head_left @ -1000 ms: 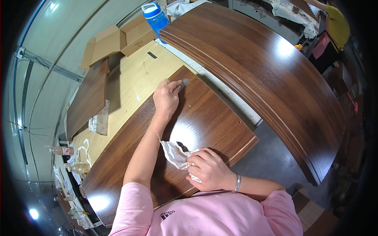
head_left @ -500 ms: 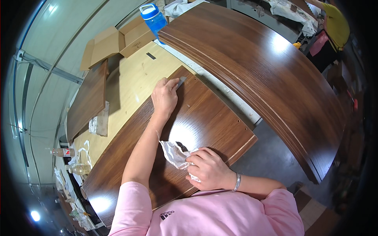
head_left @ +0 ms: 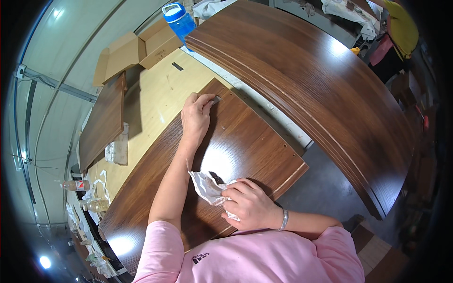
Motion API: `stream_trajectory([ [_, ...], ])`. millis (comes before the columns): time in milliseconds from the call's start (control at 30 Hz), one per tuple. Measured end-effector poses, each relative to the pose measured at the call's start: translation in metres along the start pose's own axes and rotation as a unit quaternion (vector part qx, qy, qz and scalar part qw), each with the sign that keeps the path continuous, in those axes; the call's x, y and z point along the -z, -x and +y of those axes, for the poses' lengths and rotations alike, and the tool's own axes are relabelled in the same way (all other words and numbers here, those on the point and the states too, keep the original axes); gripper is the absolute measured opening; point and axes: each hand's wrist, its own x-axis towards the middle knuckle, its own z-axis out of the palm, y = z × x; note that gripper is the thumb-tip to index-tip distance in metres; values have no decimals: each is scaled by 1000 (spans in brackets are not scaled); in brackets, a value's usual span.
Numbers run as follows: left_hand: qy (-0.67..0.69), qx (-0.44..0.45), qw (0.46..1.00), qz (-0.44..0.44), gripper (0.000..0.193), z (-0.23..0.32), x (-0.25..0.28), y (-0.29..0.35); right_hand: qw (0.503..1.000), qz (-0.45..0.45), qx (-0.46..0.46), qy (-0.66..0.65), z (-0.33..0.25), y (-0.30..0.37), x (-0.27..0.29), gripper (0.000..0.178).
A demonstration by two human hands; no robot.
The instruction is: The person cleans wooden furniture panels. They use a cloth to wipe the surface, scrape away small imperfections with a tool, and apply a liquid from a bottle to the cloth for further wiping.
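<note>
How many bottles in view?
3: a blue bottle by the stacked panels' far corner; a red-labelled bottle and a yellowish bottle, both far left. Others may be hidden.

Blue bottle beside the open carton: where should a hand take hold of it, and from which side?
Grip the bottle by its white loop handle, probably from above: it stands out over the lid, while brown boards sit close at right and the carton at left.
</note>
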Motion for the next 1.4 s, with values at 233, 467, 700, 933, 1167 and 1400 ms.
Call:
stream_trajectory([
  [233, 15, -9, 1000, 12, 18, -8, -2, -2, 1000, -4, -2, -4, 0, 0, -1, 23],
  [467, 46, 7, 999, -6, 16, -7, 1, -2, 1000, -6, -3, -4, -1, 0, -2, 23],
  [700, 53, 16, 998, -11, 18, -4, 2, -3, 1000, -12, -3, -4, 0, -2, 0, 23],
  [933, 62, 7, 998, -16, 18, -6, 0, -2, 1000, -11, -3, -7, 0, -3, 0, 22],
  [1167, 53, -18, 998, -18, 18, -8, 3, 0, 1000, -10, 3, -4, 0, -3, 0, 22],
  [1400, 35, -38, 997, -54, 18, 1, 26, 37, 1000, -16, -7, -20, 3, 1, -1, 23],
])
